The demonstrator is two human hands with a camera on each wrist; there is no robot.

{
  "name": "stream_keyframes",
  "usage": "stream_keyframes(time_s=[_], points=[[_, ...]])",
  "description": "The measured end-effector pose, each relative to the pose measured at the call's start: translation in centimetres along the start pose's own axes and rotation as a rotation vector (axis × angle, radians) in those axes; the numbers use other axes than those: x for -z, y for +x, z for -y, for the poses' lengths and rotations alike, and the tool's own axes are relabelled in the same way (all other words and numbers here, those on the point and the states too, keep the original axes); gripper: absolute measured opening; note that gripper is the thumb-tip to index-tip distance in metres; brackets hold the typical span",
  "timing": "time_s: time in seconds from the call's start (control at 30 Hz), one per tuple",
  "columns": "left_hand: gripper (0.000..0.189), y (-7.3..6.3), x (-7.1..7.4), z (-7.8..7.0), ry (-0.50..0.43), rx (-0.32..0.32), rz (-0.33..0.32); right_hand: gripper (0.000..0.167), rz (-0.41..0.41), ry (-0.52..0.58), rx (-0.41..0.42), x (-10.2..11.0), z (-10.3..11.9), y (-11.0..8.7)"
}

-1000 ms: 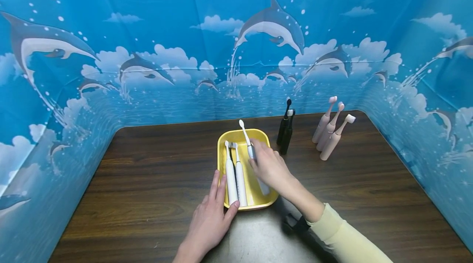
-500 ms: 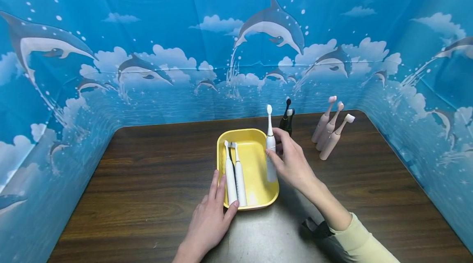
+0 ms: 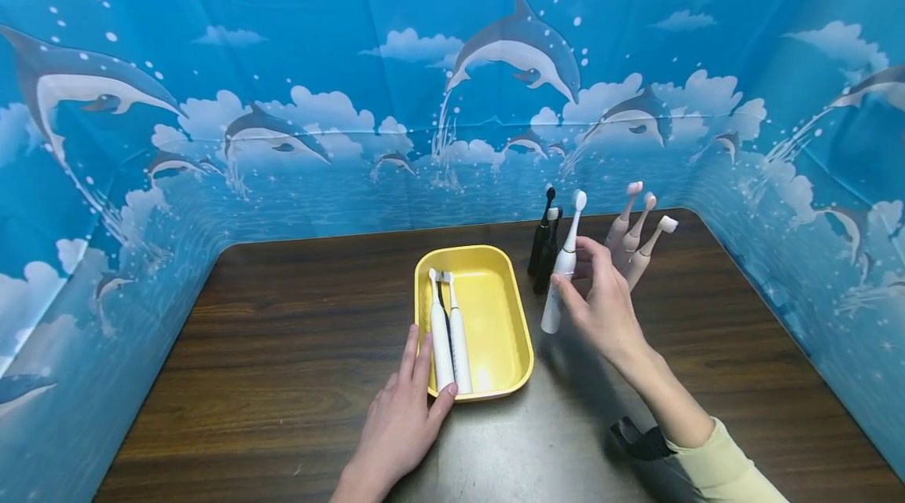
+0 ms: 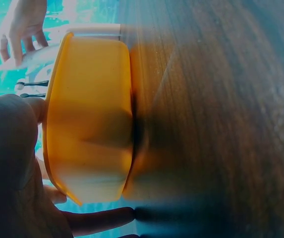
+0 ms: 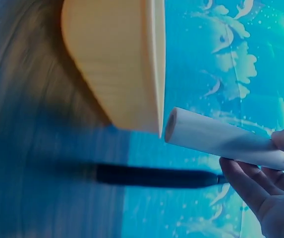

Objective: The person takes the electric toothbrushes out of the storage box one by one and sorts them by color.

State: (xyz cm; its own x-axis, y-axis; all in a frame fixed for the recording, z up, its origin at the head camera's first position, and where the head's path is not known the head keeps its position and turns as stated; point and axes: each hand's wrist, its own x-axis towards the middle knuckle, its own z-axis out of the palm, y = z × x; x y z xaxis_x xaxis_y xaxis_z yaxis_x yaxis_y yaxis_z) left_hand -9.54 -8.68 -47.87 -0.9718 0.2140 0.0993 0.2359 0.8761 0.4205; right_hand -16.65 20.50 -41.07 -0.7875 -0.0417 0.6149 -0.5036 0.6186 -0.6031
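Note:
My right hand (image 3: 604, 302) pinches a white electric toothbrush (image 3: 558, 291) by its handle, between thumb and fingers. It is held nearly upright, head up, right of the yellow tray (image 3: 526, 346). The right wrist view shows the handle's round bottom end (image 5: 171, 126) raised beside the tray's wall. My left hand (image 3: 403, 416) rests at the tray's near left corner, fingers extended along the side and thumb at the front rim. Two white electric toothbrushes (image 3: 459, 350) lie in the tray's left part, with a dark strip (image 3: 445, 310) between them.
Two black electric toothbrushes (image 3: 540, 247) stand upright just behind the held one. Farther right stand three pink ones (image 3: 639, 259), partly hidden by my right hand. A blue dolphin-print cloth (image 3: 297, 196) walls the dark wooden table (image 3: 283, 346) at the back and sides.
My right hand has lifted the white toothbrush out of the tray and carried it right, turning it more upright, to in front of the black ones. The left hand has stayed still.

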Motion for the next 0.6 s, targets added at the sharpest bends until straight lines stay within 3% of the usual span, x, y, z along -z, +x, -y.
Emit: stream_keyframes(time_s=[0.23,0.47,0.6], points=[[0.075,-0.1,0.0,0.0,0.003,-0.003,-0.001,0.063,-0.098,-0.017,-0.001,1.9,-1.3,-0.9],[0.074,-0.2,-0.2,0.1,-0.001,-0.012,-0.012,0.062,-0.239,-0.002,0.067,3.0,-2.0,-1.4],[0.074,-0.2,-0.3,0.1,-0.002,-0.018,-0.015,0.06,-0.297,-0.031,0.048,3.7,-2.5,-1.7]])
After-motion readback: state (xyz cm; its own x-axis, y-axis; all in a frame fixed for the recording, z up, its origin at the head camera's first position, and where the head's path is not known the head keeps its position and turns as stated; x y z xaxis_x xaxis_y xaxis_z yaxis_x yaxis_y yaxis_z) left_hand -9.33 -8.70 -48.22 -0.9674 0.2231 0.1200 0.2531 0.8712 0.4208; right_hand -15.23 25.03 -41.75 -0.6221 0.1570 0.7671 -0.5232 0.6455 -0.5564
